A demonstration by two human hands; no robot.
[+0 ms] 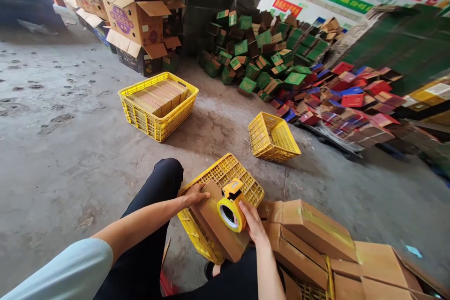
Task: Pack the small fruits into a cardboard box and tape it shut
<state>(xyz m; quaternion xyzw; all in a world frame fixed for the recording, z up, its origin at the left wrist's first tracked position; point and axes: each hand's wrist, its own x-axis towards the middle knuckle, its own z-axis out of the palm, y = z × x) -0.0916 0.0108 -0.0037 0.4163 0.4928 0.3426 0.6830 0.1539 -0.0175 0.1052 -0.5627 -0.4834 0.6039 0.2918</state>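
From where I stand, the person's right hand (pixel 253 222) has its fingers clamped on a yellow tape dispenser (pixel 236 191). Directly beneath those fingers is a cardboard box (pixel 212 208), lying on a yellow crate (pixel 244 174). The left hand's (pixel 195 195) fingers touch the box's far end; I can't tell whether they grip it. Just right of the right-hand fingers, more cardboard boxes (pixel 319 227) are stacked.
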